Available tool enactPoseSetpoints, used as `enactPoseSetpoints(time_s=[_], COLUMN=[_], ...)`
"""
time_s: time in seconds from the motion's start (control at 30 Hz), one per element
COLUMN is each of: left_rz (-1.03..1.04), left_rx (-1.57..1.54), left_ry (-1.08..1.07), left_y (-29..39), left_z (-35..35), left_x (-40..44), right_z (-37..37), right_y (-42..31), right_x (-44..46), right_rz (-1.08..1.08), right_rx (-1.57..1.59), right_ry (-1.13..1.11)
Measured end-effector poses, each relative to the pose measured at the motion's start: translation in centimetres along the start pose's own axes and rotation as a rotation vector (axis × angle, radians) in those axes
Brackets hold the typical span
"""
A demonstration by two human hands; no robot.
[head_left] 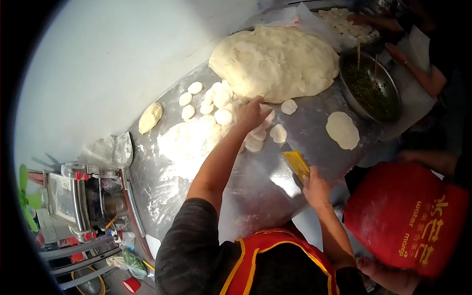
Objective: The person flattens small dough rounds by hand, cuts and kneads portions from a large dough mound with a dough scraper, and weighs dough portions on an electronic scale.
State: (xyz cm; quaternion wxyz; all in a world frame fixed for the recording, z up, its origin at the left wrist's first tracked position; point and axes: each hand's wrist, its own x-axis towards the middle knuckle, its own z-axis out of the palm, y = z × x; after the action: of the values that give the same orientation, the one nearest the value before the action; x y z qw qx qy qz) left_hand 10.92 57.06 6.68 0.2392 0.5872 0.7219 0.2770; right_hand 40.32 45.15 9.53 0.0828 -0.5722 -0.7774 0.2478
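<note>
My left hand (251,117) reaches over a pile of small dough pieces (254,142) beside the large dough mass (275,64). Its fingers look spread and touch the dough; their undersides are hidden. In my right hand (316,188) is a yellow-handled dough scraper (296,164), held above the metal tabletop near its front edge. Several round dough pieces (223,116) lie to the left of my left hand, amid scattered flour. A flattened dough round (342,131) rests farther right on the table.
A metal bowl (396,93) of chopped green filling with sticks stands at the right. Behind it, another person's hand touches a tray of dough pieces (344,24). Someone in a red apron (408,216) is close on my right. A dough lump (150,118) and a roller machine (78,201) are leftward.
</note>
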Motion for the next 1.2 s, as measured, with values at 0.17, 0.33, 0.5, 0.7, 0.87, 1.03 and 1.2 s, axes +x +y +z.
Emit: enactPoseSetpoints(time_s=[0.17,0.33,0.5,0.7,0.87,1.03,1.2], left_rz=[0.282,0.255,0.241,0.288,0.264,0.225,-0.029], left_rx=[0.651,0.412,0.519,0.245,0.468,0.268,0.152], left_ry=[-0.015,-0.146,-0.072,0.074,0.149,0.189,0.263], left_y=[0.1,2.5,2.6,3.4,-1.8,-2.6,-4.2], left_z=[3.8,9.4,12.8,7.0,1.9,0.8,3.6], left_x=[2.2,3.7,5.1,-0.1,-7.0,-16.5,-28.3], right_z=[0.0,0.2,0.5,1.1,1.9,2.0,2.5], right_y=[-0.1,0.0,-0.5,0.0,-1.4,-2.8,-2.5], right_x=[0.2,0.3,0.2,0.1,-0.5,-1.5,-1.9], right_rz=[-0.018,-0.017,-0.043,-0.068,-0.043,-0.095,-0.127], right_rx=[-0.007,-0.027,-0.055,-0.096,-0.195,-0.232,-0.255], right_ry=[0.029,0.014,0.054,0.059,0.054,0.080,0.102])
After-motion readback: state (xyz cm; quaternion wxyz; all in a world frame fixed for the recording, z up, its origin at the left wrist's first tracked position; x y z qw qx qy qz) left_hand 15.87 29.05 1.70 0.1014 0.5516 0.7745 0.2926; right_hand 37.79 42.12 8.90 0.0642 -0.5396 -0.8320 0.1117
